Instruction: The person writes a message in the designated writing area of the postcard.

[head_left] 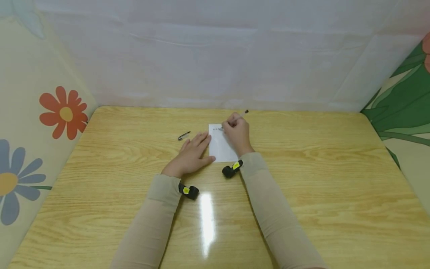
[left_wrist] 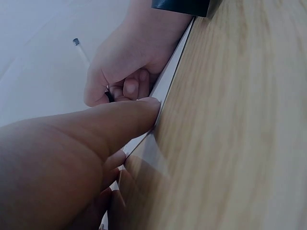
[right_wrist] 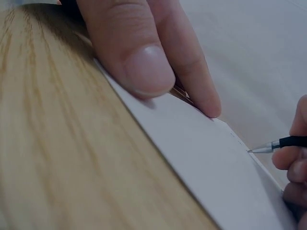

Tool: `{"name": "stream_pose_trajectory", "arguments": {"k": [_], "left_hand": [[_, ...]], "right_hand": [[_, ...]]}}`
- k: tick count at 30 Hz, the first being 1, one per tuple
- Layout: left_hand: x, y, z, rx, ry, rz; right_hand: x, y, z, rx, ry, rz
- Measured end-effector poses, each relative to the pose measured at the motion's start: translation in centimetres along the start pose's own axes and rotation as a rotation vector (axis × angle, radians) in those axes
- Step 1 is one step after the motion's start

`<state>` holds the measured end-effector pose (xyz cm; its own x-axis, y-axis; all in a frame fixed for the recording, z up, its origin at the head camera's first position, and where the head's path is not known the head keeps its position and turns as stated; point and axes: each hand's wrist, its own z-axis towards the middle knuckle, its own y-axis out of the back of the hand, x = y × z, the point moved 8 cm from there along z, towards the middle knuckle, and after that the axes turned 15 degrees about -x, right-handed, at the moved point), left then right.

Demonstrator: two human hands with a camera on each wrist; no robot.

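My right hand (head_left: 239, 133) grips a pen (head_left: 242, 114) near its tip, over the upper part of a white sheet of paper (head_left: 221, 149). In the right wrist view the pen's silver point (right_wrist: 261, 148) meets the paper close to its far edge, beside small dark marks. A short row of marks shows along the paper's top in the head view. The left hand (head_left: 193, 155) lies flat at the paper's left side, fingers straight, with thumb and fingertips pressing its edge. Just beyond that hand lies a pen cap (head_left: 184, 135) with a dark clip.
The wooden table (head_left: 319, 168) extends to both sides and toward me. A white sheet-like backdrop (head_left: 218, 67) hangs behind its far edge. Painted walls with flowers (head_left: 65, 113) stand left and right. Each wrist carries a black camera (head_left: 191, 192) on a strap.
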<state>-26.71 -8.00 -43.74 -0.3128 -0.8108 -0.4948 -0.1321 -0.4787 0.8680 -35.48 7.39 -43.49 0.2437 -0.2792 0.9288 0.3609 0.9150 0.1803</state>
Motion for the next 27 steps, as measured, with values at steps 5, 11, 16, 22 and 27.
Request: {"name": "stream_pose_trajectory", "arguments": {"k": [5, 11, 16, 22, 27], "left_hand": [[0.0, -0.1, 0.1, 0.0, -0.004, 0.002], [-0.1, 0.0, 0.1, -0.002, -0.013, 0.0], [-0.1, 0.0, 0.1, -0.002, -0.014, -0.004], [0.0, -0.1, 0.2, -0.005, -0.019, -0.007], [0.0, -0.2, 0.3, -0.007, -0.02, -0.008]], "right_hand": [[0.0, 0.1, 0.0, 0.006, -0.006, 0.009], [0.0, 0.1, 0.0, 0.008, -0.014, 0.006], [0.0, 0.4, 0.2, -0.027, -0.006, 0.013], [0.3, 1.1, 0.4, -0.124, 0.052, 0.043], [0.4, 1.3, 0.5, -0.154, 0.07, 0.062]]}}
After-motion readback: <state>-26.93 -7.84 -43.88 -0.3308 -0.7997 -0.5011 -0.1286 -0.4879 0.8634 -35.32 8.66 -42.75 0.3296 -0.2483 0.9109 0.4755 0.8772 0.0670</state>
